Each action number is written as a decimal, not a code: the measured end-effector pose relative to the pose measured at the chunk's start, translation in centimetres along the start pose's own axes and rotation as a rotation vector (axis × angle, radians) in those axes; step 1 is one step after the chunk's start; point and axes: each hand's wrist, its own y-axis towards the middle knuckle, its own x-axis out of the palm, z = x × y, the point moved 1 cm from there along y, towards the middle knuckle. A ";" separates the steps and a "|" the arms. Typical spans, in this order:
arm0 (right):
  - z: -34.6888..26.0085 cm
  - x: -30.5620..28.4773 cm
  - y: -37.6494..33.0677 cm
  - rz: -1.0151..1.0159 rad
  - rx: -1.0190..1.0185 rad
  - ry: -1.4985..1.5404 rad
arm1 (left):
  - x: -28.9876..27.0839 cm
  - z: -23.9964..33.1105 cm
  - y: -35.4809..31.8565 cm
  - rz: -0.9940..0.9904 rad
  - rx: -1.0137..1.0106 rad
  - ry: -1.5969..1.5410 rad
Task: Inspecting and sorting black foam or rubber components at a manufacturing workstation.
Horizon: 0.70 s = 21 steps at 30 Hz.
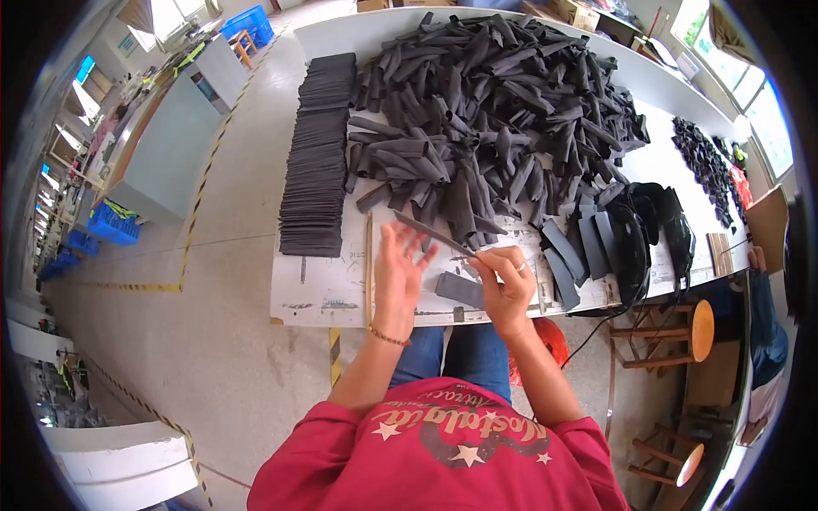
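Note:
A thin dark grey strip (436,236), seen nearly edge-on, is pinched at its right end between the thumb and fingers of my right hand (509,285). Beside the strip's left end, my left hand (399,271) is open, its fingers spread; whether they touch the strip is hard to tell. Below the strip, a flat dark grey rectangular piece (460,289) lies on the white table (328,285), partly behind my right hand. Just past both hands begins a large heap of loose, curled dark grey pieces (503,111).
A long row of tightly stacked dark pieces (315,162) runs along the table's left side. Flat curved strips (567,260) lie right, by bulky black objects (639,238) with cables. A thin wooden stick (369,264) lies left of my hands. A wooden stool (700,332) stands right.

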 end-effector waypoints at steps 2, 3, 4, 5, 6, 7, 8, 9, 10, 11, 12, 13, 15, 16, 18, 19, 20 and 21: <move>-0.4 -0.6 0.8 -0.005 -0.560 -0.282 | -0.5 -0.7 -1.1 0.087 -0.194 0.014; -0.5 -0.8 0.8 -0.006 -0.554 -0.280 | -0.2 -0.6 -1.4 0.092 -0.197 0.017; -0.6 -0.8 0.8 -0.068 -0.612 -0.342 | 0.1 -0.5 -1.6 0.072 -0.158 0.127; -0.6 -0.9 0.6 -0.131 -0.670 -0.404 | 0.4 -0.2 -1.8 0.051 -0.119 0.237; -0.3 -1.3 0.7 -0.151 -0.664 -0.382 | 0.8 0.1 -1.7 0.052 -0.097 0.230; -0.2 -1.4 0.6 -0.154 -0.670 -0.377 | 0.6 0.1 -1.6 0.055 -0.090 0.227; -0.1 -1.6 0.5 -0.130 -0.432 -0.241 | 0.4 0.0 -1.4 0.054 -0.072 0.246; 0.0 -1.9 0.3 -0.101 -0.188 -0.114 | 0.3 -0.1 -1.4 0.048 -0.066 0.265; 0.1 -2.0 0.0 -0.100 -0.187 -0.119 | 0.3 -0.3 -1.4 0.046 -0.071 0.262; 0.9 -1.8 -0.4 -0.117 0.090 0.094 | 0.2 -0.5 -1.4 0.044 -0.064 0.269; 1.8 -1.7 -0.9 -0.126 0.368 0.306 | 0.1 -0.8 -1.5 0.040 -0.063 0.278; 2.4 -1.4 -1.4 -0.133 0.646 0.522 | 0.2 -1.1 -1.6 0.038 -0.070 0.277; 2.9 -0.3 -1.9 -0.035 0.629 0.565 | 0.1 -1.3 -1.6 0.012 -0.076 0.306; 3.0 -0.2 -2.1 -0.036 0.617 0.521 | 0.0 -1.3 -1.6 0.015 -0.077 0.307; 2.9 -0.2 -2.3 -0.004 0.580 0.434 | -0.5 -1.3 -1.8 0.031 -0.104 0.304; 3.1 -0.4 -2.3 -0.006 0.590 0.434 | -1.1 -1.3 -1.5 0.039 -0.109 0.305; 3.6 -0.9 -2.1 -0.049 0.621 0.379 | -1.8 -1.0 -1.0 0.075 -0.068 0.329; 4.2 -1.6 -2.1 -0.092 0.650 0.322 | -2.5 -0.8 -0.7 0.109 -0.029 0.351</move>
